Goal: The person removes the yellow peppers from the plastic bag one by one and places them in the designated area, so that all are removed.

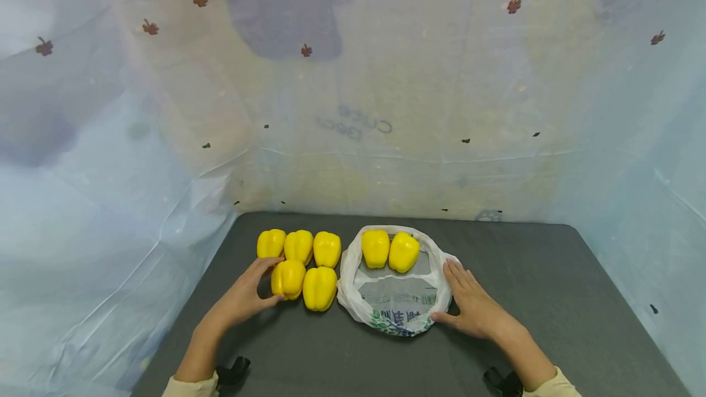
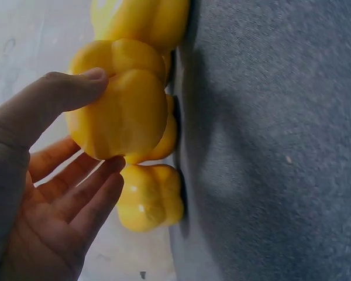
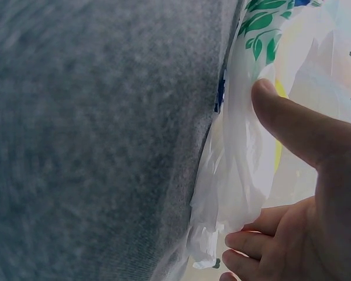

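My left hand (image 1: 242, 296) grips a yellow bell pepper (image 1: 288, 279), with the thumb on its near side and fingertips at its far side. In the left wrist view the thumb presses on the pepper (image 2: 120, 111) and the fingertips meet its lower edge. My right hand (image 1: 477, 308) rests against the right side of a white plastic bag (image 1: 350, 302), thumb and fingers spread along the rolled rim. The right wrist view has the thumb touching the bag (image 3: 240, 152), which has green leaf print. Two yellow bell peppers (image 1: 375, 249) lie inside the bag at its far side.
Another bell pepper (image 1: 320, 288) sits between the gripped one and the bag. Behind stands a row of three bell peppers (image 1: 298, 246). The dark grey table (image 1: 529, 262) is bordered by hanging plastic sheeting (image 1: 364, 182) at the back and sides.
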`<state>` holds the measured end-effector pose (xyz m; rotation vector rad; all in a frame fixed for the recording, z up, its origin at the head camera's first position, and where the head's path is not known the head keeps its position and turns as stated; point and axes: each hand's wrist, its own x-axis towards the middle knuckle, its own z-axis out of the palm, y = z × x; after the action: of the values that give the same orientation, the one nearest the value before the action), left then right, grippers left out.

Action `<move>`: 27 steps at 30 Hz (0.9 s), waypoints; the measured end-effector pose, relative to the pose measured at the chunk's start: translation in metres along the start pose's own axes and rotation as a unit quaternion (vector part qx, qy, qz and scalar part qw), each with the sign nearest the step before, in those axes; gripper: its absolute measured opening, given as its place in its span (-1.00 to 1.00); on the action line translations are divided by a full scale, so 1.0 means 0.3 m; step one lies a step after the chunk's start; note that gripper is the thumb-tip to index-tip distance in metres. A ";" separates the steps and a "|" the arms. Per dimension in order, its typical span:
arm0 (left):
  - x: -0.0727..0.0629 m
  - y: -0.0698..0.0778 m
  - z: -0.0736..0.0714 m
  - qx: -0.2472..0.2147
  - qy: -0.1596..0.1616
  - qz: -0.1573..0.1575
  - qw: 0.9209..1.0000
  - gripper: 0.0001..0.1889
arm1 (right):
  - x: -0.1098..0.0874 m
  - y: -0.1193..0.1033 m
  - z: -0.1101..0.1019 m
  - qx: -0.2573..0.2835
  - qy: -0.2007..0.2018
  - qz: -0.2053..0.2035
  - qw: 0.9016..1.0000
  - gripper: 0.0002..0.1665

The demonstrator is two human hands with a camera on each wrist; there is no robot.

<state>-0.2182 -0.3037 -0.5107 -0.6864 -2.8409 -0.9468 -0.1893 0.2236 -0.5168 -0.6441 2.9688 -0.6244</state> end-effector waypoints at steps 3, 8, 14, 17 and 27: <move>-0.001 -0.014 0.006 -0.002 -0.006 -0.005 1.000 -0.18 | 0.000 0.000 0.000 -0.002 0.002 -0.001 1.000 0.41; -0.004 -0.036 0.015 -0.003 -0.011 -0.013 1.000 -0.16 | 0.000 -0.002 0.000 -0.001 0.003 0.000 1.000 0.40; -0.003 -0.051 0.020 -0.002 -0.020 -0.026 0.999 -0.15 | -0.002 -0.002 0.000 0.000 0.002 0.001 1.000 0.40; -0.001 -0.055 0.020 -0.008 -0.025 -0.030 0.999 -0.14 | -0.002 -0.002 0.001 0.001 0.002 0.001 1.000 0.40; 0.004 -0.068 0.027 -0.048 -0.046 -0.037 0.997 -0.12 | -0.001 -0.001 0.003 0.005 -0.002 0.004 1.000 0.40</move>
<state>-0.2275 -0.3129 -0.5283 -0.6537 -2.9359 -1.0965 -0.1889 0.2232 -0.5175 -0.6326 2.9604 -0.6365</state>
